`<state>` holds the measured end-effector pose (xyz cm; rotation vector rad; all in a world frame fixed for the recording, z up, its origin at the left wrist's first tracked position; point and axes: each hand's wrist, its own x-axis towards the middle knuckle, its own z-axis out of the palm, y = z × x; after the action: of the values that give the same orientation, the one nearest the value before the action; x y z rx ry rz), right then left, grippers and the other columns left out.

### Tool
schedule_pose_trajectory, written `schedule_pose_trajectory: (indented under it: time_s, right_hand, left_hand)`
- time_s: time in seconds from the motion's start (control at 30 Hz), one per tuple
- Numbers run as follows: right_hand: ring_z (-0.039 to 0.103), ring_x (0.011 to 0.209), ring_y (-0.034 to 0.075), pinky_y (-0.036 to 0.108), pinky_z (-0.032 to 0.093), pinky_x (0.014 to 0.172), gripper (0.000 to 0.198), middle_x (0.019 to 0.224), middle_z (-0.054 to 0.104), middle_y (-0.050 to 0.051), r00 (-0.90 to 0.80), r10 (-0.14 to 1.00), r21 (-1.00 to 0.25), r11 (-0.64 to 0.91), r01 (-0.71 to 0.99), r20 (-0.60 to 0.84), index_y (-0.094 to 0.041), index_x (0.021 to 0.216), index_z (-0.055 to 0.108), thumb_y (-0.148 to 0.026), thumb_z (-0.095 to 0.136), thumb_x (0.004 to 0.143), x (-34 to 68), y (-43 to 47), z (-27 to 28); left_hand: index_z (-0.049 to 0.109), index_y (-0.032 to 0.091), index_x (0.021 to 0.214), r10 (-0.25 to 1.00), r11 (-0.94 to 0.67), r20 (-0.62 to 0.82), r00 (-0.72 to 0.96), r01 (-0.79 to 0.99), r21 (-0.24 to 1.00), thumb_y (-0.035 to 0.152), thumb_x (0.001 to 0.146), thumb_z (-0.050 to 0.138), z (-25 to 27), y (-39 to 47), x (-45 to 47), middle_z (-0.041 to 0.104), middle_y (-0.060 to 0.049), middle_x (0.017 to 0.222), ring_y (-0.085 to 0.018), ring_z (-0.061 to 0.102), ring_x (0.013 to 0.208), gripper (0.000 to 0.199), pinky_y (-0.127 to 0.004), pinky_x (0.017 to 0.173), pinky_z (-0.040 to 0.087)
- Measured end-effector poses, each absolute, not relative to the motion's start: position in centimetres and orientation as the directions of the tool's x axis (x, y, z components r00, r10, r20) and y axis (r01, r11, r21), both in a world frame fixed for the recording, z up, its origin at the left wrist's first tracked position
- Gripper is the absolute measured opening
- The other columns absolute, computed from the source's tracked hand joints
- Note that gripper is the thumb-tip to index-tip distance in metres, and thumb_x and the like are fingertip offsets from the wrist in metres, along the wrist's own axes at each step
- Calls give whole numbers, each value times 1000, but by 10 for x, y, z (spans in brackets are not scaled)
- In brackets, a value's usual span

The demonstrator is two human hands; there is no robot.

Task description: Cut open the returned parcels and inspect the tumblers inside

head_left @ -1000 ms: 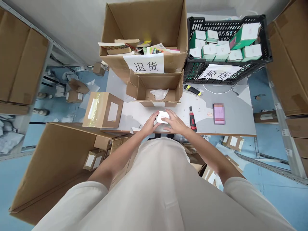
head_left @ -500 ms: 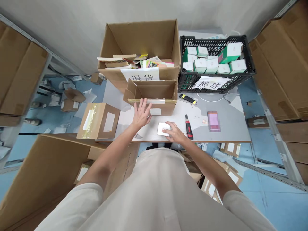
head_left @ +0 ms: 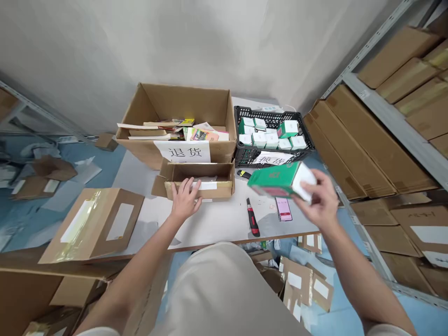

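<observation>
Worktop [head_left: 210,228]: carries the containers. Reference for all places: the open carton [head_left: 222,190].

Large carton [head_left: 140,156]: directly behind the open carton. Contents: books or booklets [head_left: 210,135], showing at the rim. A lettered sheet [head_left: 184,151] covers part of its front wall.

Black crate [head_left: 244,158]: behind and to the right of the open carton. Contents: green-and-white boxes [head_left: 271,139], mostly upright with white ends up; one sits tilted.

Taped carton [head_left: 100,228]: left of the open carton. It is closed; contents are not visible.

Open carton: contains a whitish wrapping, partly hidden. The left grip [head_left: 185,198] rests on the near wall, fingers spread apart; whether the thumb pinches the wall cannot be told. Light contact should be enough to steady the carton; hard pressure may bend the wall.

Green box [head_left: 275,179]: in the air, right of the open carton and apart from it, green end toward it. The right grip [head_left: 320,200] is clamped on the white end. This one-ended hold probably lets the far end droop; apply firm, even pressure without denting the card.

Phone [head_left: 283,210]: right of the open carton, on the worktop. Carry the green box above it without contact.

Red-and-black cutter [head_left: 252,219]: right of the open carton, nearer the person.
</observation>
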<state>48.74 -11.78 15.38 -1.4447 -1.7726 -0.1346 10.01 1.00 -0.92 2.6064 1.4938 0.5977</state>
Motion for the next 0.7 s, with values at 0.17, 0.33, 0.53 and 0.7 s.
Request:
schedule_pose_trajectory:
  time_s: [0.17, 0.33, 0.53, 0.7]
  right_hand:
    - [51, 119, 29, 52, 53, 85, 37, 126, 45, 14, 272, 608, -394, 73, 916, 746, -23, 108, 59, -38, 65, 75, 544, 17, 178]
    - [51, 115, 26, 50, 42, 100, 33, 118, 42, 13, 455, 482, -488, -63, 871, 749, -16, 107, 57, -27, 62, 76, 578, 172, 151]
    - [49, 116, 26, 44, 37, 103, 33, 128, 36, 13, 688, 499, -592, -365, 718, 526, -18, 111, 58, -24, 60, 79, 578, 249, 102]
    - [46, 120, 31, 55, 30, 105, 40, 132, 43, 14, 699, 664, -382, -593, 709, 267, -27, 118, 58, -41, 62, 81, 569, 264, 83]
  left_hand:
    - [43, 26, 144, 839, -524, 299, 454, 823, 220, 35, 83, 53, -11, 8, 101, 47, -19, 143, -39, 42, 132, 63, -69, 110, 16]
    - [50, 26, 139, 850, -506, 296, 435, 830, 233, 37, 82, 55, -11, 0, 100, 52, -19, 138, -39, 48, 127, 58, -69, 109, 18]
    - [54, 26, 135, 791, -527, 437, 428, 840, 132, 29, 83, 61, -11, -8, 98, 58, -18, 132, -36, 54, 121, 52, -64, 111, 20]
    - [62, 22, 121, 694, -497, 580, 426, 867, -41, 19, 83, 64, -10, -12, 98, 66, -16, 118, -29, 61, 111, 39, -61, 111, 23]
